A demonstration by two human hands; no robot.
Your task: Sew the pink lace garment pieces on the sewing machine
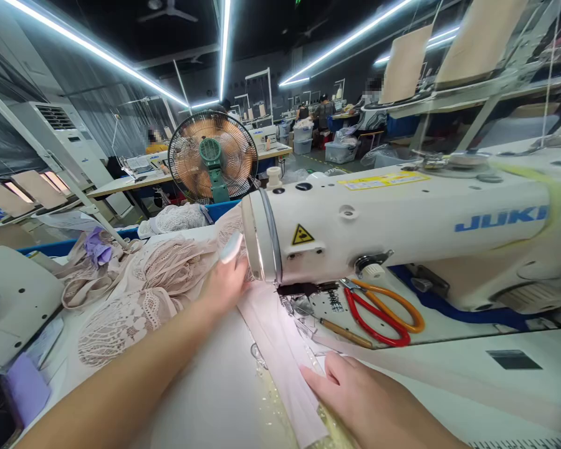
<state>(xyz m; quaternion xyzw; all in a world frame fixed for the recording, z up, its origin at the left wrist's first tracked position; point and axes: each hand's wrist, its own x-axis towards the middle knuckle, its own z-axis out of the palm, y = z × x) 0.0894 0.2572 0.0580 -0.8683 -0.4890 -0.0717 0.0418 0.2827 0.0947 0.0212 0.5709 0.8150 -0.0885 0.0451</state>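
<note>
A pale pink fabric strip runs from under the head of a white sewing machine toward me. My left hand is at the left of the machine head, closed on the strip's far part; its fingertips are partly hidden, and a bright white patch shows above them. Low on the strip's right edge, my right hand has its fingers curled and its thumb side against the cloth. Red-and-orange-handled scissors and a wooden-handled tool lie under the machine arm.
Pale lace pieces are heaped left of my left forearm. A second white machine stands at the left edge. Beyond the table are a large fan and plastic bins. Purple pieces lie at lower left.
</note>
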